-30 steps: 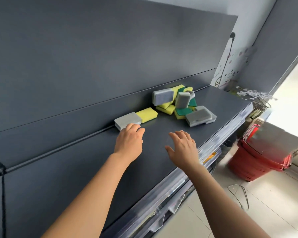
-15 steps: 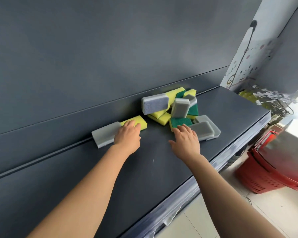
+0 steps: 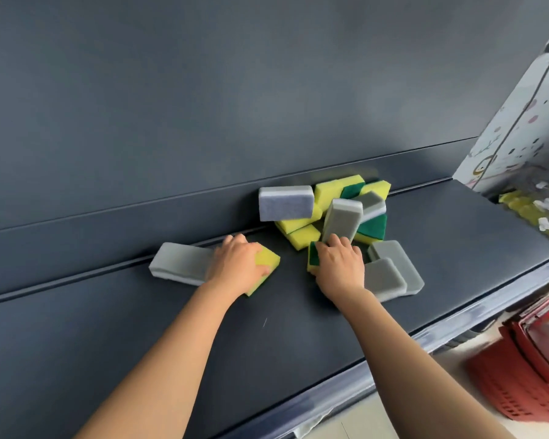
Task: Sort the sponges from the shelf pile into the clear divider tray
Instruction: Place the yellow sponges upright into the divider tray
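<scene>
- Gripping now with both hands, on the dark shelf point(image 3: 298, 337).
- left hand point(image 3: 236, 269): palm down on the yellow sponge point(image 3: 268, 258), fingers curled together over its far edge. Sponge corner sticks out at the hand's 3 o'clock. Thumb is hidden.
- long grey sponge point(image 3: 179, 263): lies flat at the left hand's 9 o'clock against the back-wall ledge, its right end under the hand.
- right hand point(image 3: 341, 267): fingers bent and close together, clamped on the green-topped sponge point(image 3: 313, 255) at the pile's near edge, thumb on its near side.
- sponge pile point(image 3: 301, 221): at the right hand's 12 o'clock against the back wall; a mix of yellow, green-faced and grey pieces.
- upright grey sponge point(image 3: 343, 220): stands tilted just above the right fingertips; contact unclear.
- blue-grey sponge point(image 3: 286, 202): on edge at the pile's 10 o'clock.
- two flat grey sponges point(image 3: 393, 274): overlapped, at the right hand's 3 o'clock, touching the wrist side.
- red baskets point(image 3: 526, 378): on the floor at 4 o'clock, below the shelf edge.
</scene>
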